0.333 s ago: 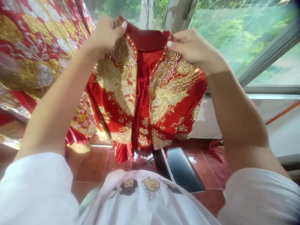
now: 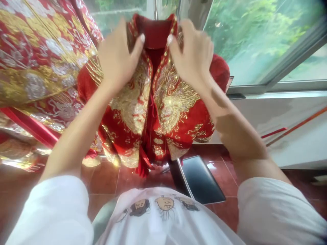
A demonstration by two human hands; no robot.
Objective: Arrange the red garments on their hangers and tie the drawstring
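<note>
A red jacket [image 2: 176,109] with gold embroidery hangs upright in front of me, its front edges close together over a dark red inside. My left hand [image 2: 117,54] grips the left side of its collar, thumb on the beaded edge. On the opposite side my right hand [image 2: 191,51] holds the collar the same way, thumb pressed to the trim. The fingers behind the cloth are partly hidden. Red tassels [image 2: 144,165] dangle from the hem. A thin metal hook [image 2: 155,10] shows above the collar.
Another red garment with gold and silver embroidery [image 2: 35,51] hangs on the left. A black seat [image 2: 201,180] stands low on the red tiled floor [image 2: 104,177]. Windows [image 2: 245,41] with a metal frame and a sill [image 2: 281,95] are behind.
Both hands have moved inward, nearer each other, with the collar. The jacket's front edges have come closer together and its shoulders now show outside my hands.
</note>
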